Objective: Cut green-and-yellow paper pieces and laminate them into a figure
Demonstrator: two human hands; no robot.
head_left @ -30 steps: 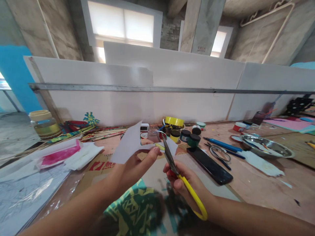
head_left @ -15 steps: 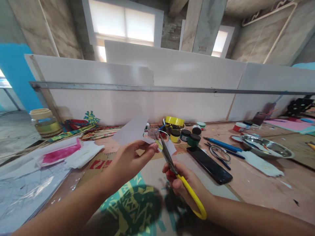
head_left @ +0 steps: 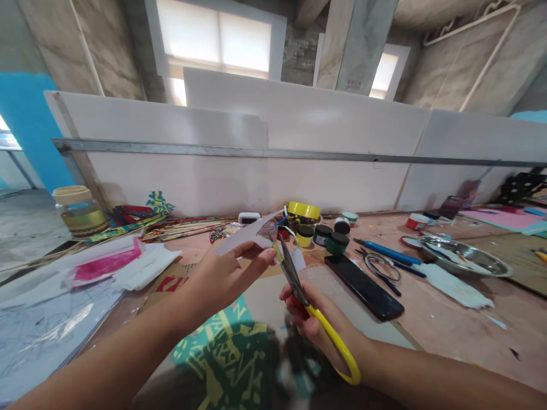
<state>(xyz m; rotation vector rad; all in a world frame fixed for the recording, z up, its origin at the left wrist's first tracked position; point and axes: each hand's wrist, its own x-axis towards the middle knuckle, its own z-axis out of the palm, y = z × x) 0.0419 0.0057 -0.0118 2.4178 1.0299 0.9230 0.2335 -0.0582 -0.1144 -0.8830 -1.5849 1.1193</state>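
Left hand [head_left: 226, 276] pinches paper [head_left: 243, 234], right hand [head_left: 327, 322] grips scissors [head_left: 334, 337] — cluttered table [head_left: 453, 330], concrete walls [head_left: 113, 51] beyond.

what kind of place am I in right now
Probably an art or craft workshop: paint jars and scissors at the worktable, with bare concrete pillars behind.

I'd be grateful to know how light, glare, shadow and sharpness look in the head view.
All in the head view: the window is washed out; glare streaks the plastic; dark shadow crosses the patterned sheet; the wide lens appears to stretch things near the edges; the tips of the scissors look soft against the clutter behind.
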